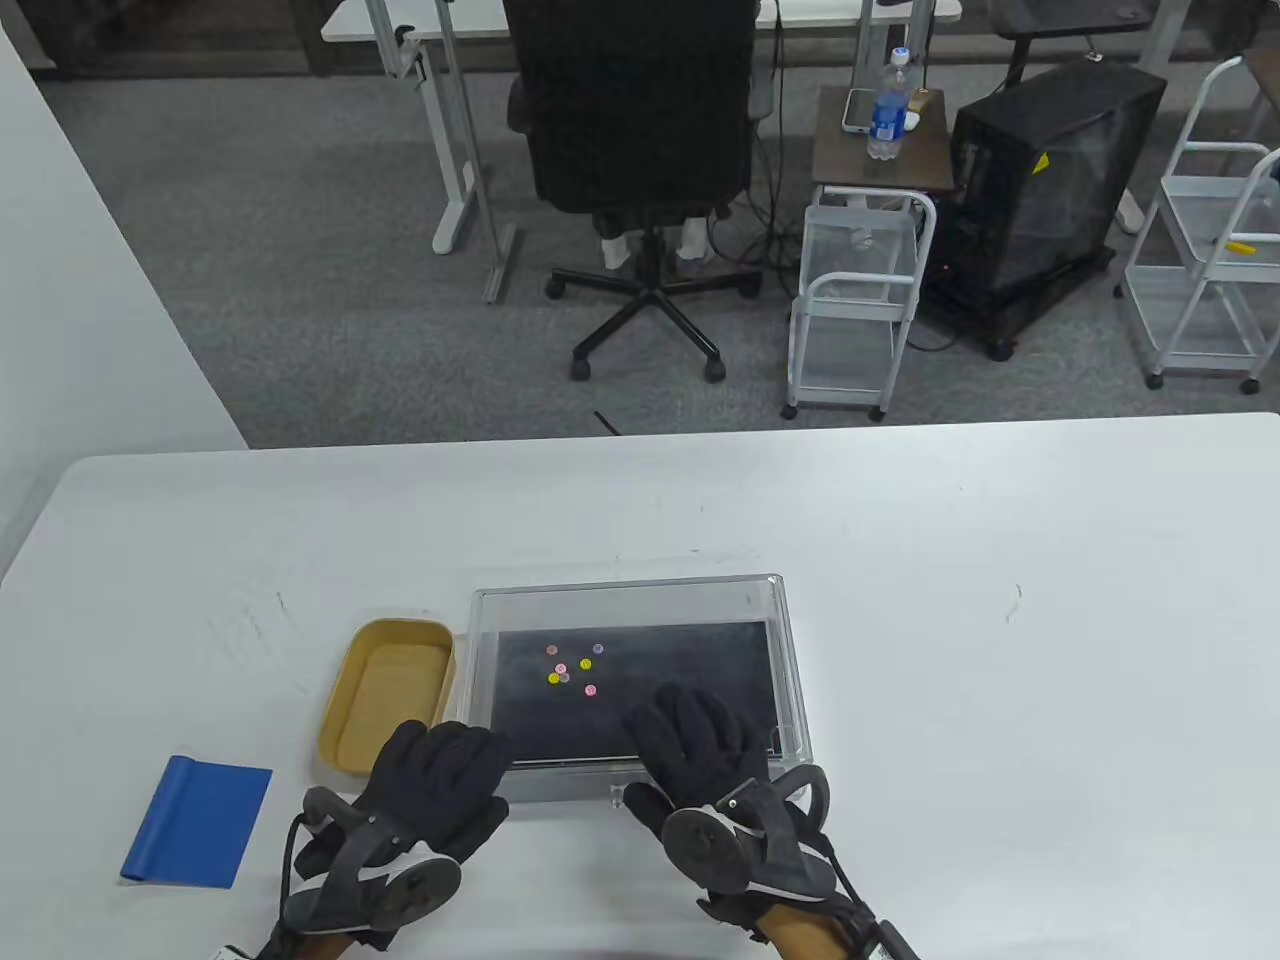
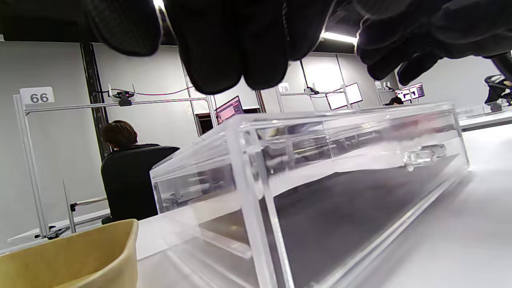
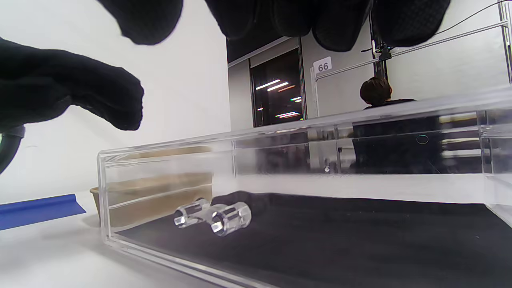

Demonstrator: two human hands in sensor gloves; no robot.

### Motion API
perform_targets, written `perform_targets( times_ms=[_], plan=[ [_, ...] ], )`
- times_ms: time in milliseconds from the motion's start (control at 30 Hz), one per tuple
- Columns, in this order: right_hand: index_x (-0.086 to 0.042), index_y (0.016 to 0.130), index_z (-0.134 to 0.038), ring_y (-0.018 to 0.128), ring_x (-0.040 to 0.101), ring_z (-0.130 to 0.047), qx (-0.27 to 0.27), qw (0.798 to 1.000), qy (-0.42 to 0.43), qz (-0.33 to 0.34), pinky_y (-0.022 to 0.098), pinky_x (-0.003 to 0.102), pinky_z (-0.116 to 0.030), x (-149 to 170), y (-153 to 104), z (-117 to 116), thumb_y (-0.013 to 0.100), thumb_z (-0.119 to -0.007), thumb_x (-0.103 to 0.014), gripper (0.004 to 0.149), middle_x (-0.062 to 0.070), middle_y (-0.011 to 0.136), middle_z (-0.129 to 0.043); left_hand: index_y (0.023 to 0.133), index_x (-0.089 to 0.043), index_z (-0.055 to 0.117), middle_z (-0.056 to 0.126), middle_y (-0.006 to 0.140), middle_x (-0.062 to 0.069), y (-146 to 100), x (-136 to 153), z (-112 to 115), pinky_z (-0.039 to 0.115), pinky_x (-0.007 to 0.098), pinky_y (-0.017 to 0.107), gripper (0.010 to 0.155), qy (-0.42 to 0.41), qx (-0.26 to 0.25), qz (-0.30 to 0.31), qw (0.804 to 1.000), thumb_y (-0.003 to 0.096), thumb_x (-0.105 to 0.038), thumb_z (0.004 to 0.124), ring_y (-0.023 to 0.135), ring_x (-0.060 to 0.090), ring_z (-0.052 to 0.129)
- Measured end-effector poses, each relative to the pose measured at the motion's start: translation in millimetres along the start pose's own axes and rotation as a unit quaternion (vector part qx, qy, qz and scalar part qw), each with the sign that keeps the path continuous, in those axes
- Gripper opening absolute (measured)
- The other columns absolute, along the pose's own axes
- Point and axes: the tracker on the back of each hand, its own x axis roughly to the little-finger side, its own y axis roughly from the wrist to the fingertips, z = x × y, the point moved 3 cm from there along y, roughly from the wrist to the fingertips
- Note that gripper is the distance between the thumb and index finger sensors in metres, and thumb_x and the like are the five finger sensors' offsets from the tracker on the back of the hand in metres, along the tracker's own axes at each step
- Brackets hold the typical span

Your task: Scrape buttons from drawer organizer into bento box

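A clear acrylic drawer organizer (image 1: 790, 660) with a black liner sits at the table's near middle. Several small coloured buttons (image 1: 572, 668) lie on the liner toward its far left. A tan bento box (image 1: 340, 690) stands empty against the organizer's left side. My left hand (image 1: 470, 745) is open, its fingers (image 2: 224, 48) hanging above the organizer's near left corner (image 2: 248, 160). My right hand (image 1: 690, 715) is open, its fingers (image 3: 336, 24) spread over the near wall (image 3: 168, 148) right of the clear knob (image 3: 224, 218). Neither hand holds anything.
A blue scraper (image 1: 197, 822) lies flat on the table left of my left hand; it also shows in the right wrist view (image 3: 36, 210). The bento box's rim (image 2: 80, 256) is close beside the organizer. An office chair, carts and desks stand beyond the table's far edge.
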Motion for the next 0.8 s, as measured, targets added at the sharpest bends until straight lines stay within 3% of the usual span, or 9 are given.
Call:
perform_targets(
  times_ms=[800],
  plan=[
    [-0.019, 0.108, -0.046, 0.1, 0.049, -0.056, 0.007, 1.0, -0.004, 0.005, 0.066, 0.069, -0.06, -1, -1, 1, 0.053, -0.067, -0.049, 0.066, 0.021, 0.113, -0.043, 0.11, -0.027, 0.06, 0.078, 0.105, 0.001, -1, 10, -1, 0.068, 0.06, 0.071, 0.06, -0.005, -0.007, -0.022, 1.0, 0.0562, -0.053, 0.055, 0.095, 0.028, 0.088]
  ],
)
